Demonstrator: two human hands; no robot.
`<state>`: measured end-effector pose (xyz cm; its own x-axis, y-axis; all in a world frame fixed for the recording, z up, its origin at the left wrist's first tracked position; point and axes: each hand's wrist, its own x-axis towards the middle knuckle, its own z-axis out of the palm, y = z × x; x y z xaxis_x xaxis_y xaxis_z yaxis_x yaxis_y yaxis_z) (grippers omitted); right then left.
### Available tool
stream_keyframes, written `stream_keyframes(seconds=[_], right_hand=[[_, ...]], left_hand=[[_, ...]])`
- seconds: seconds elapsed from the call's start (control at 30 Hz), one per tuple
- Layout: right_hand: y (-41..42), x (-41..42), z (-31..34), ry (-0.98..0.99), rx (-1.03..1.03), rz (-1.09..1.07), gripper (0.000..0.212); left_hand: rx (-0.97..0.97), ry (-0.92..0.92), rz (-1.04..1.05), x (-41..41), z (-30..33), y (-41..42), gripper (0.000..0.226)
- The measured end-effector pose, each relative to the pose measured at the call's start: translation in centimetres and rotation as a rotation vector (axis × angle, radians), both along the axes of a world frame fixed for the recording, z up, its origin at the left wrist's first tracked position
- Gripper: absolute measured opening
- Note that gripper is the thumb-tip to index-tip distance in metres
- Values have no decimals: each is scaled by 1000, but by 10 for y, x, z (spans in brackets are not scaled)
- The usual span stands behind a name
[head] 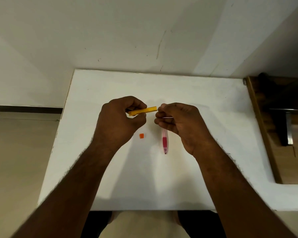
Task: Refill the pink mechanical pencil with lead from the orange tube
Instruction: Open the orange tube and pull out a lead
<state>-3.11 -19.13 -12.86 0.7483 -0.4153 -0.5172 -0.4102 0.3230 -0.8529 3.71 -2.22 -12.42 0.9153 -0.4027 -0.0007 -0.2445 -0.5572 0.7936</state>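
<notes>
No legible text or labels anywhere.

Soft, dim indoor light leaves faint shadows on the white table (205, 103); the edges bow with wide-angle distortion.
</notes>
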Motion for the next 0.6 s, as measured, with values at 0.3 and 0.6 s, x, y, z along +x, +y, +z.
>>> stream_keyframes(seconds=[0.3, 0.6], right_hand=[[1, 1, -5, -44, -183, 30, 15], [-3, 2, -9, -134, -526, 9, 17]], left_hand=[[-5, 2, -6, 0, 0, -1, 15], [-39, 73, -17, 2, -4, -2, 10]])
